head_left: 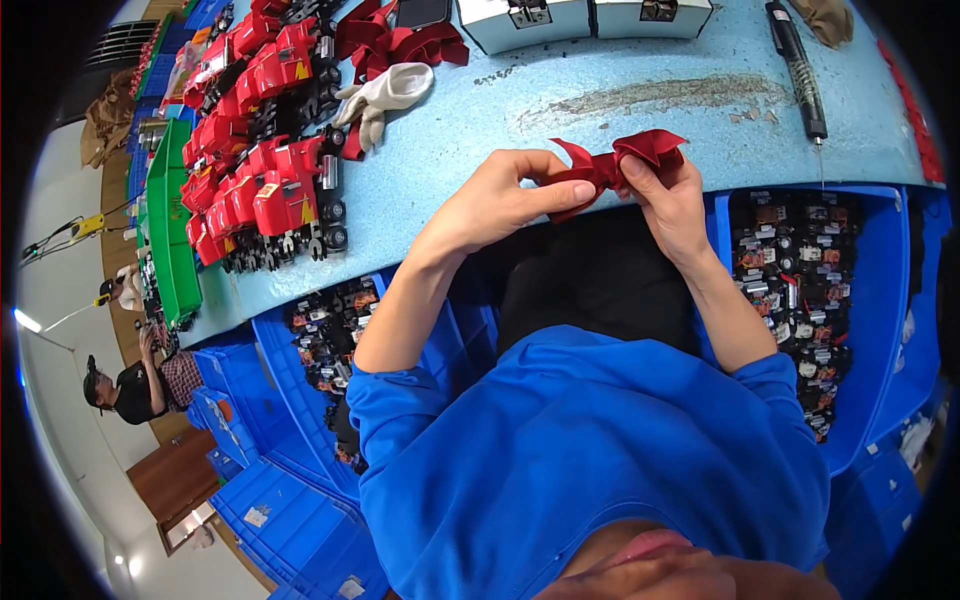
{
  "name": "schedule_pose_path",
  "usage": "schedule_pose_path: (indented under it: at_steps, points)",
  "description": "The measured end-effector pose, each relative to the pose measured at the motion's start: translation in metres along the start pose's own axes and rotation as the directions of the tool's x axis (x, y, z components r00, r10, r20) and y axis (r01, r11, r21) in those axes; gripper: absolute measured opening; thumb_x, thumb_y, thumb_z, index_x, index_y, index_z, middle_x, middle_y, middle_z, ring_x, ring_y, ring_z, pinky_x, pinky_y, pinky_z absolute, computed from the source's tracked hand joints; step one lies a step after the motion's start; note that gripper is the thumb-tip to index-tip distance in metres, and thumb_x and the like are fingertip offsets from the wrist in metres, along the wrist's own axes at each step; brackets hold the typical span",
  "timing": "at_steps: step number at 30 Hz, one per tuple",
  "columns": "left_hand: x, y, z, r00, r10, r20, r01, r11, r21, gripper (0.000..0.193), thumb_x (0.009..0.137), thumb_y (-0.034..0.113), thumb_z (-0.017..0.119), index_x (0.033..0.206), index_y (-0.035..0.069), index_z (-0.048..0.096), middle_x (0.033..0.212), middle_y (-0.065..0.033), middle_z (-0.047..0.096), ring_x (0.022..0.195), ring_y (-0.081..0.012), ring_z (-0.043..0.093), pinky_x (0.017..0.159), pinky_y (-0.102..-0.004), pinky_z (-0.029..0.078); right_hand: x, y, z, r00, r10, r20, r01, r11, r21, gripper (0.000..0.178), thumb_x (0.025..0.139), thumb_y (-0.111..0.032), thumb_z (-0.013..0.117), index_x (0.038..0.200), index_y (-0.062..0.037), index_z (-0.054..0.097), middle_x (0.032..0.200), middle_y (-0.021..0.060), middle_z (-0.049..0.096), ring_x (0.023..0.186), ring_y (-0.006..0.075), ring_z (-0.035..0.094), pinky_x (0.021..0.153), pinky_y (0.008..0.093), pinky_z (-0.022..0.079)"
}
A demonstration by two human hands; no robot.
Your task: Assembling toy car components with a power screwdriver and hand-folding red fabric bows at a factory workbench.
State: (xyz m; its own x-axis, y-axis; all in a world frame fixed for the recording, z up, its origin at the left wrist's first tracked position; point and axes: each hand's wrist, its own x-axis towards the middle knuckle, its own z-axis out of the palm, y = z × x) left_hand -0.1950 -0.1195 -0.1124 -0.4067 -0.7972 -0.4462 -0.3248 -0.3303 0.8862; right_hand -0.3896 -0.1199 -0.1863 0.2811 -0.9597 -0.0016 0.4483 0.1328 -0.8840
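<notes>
A dark red ribbon bow (604, 170) is stretched between my two hands above the near edge of the light blue worktable (460, 130). The fingers of my left hand (510, 195) pinch its left side, with the thumb lying along the ribbon near the knot. On the other side, my right hand (662, 195) grips a loop between thumb and fingers. Part of the bow is covered by my fingers. More red ribbon (430, 45) lies at the back of the table, beside a white work glove (385, 98).
Rows of red toy trucks (265, 180) crowd the table's left, beside a green tray (172, 220). A black electric screwdriver (797, 75) lies at the back right, near white metal cases (530, 25). Below, blue bins (885, 300) hold toy parts. Another person (140, 385) stands far left.
</notes>
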Motion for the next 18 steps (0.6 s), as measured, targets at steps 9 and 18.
schedule_pose_path:
  at_steps: [9, 18]
  points:
    - [0.007, -0.020, 0.014, 0.991, 0.094, 0.091, -0.017, 0.781, -0.625, 0.022, 0.079, 0.015, 0.066, 0.097, 0.002, 0.063, 0.089, -0.0052, 0.063, 0.082, -0.0116, 0.056, 0.077, -0.0241, 0.043, -0.002, 0.003, 0.001, 0.996, -0.086, -0.006, 0.086, 0.996, -0.008, 0.017, 0.084, -0.014, 0.060, 0.095, -0.0036, 0.054, 0.084, 0.0026, 0.057, 0.071, 0.0107, 0.051, 0.061, 0.0235, 0.041]
    - [0.000, -0.015, 0.013, 0.947, 0.312, 0.082, -0.319, 0.942, 0.105, 0.028, 0.081, 0.030, 0.063, 0.093, 0.005, 0.065, 0.095, -0.0078, 0.058, 0.089, -0.0157, 0.051, 0.082, -0.0295, 0.038, -0.001, 0.002, -0.001, 0.999, -0.036, -0.033, 0.038, 0.998, 0.051, 0.016, 0.082, -0.015, 0.063, 0.088, -0.0067, 0.051, 0.082, 0.0020, 0.056, 0.071, 0.0105, 0.051, 0.063, 0.0237, 0.040]
